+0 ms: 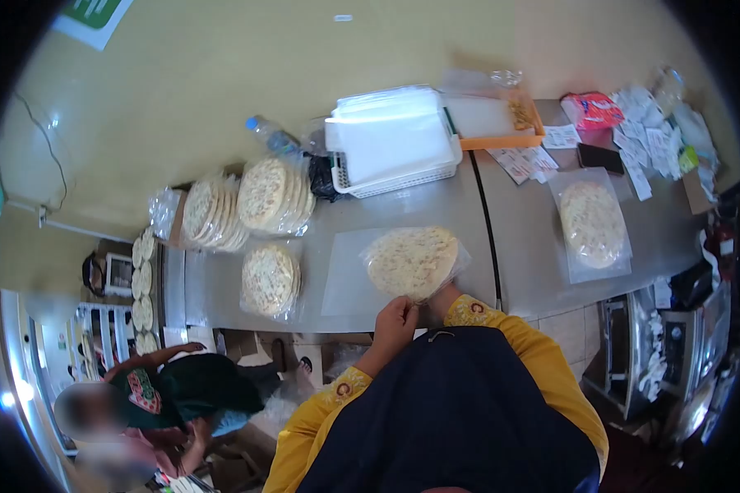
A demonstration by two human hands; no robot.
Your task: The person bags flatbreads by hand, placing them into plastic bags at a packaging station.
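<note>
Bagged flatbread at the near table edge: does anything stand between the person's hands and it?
Nothing visible does. The left hand pinches the near edge of the bagged flatbread, and the right hand, mostly hidden, touches that edge beside it. The bagged stack further left lies apart from it on the steel table.

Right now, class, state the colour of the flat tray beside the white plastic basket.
The flat tray is orange; head view.
</note>
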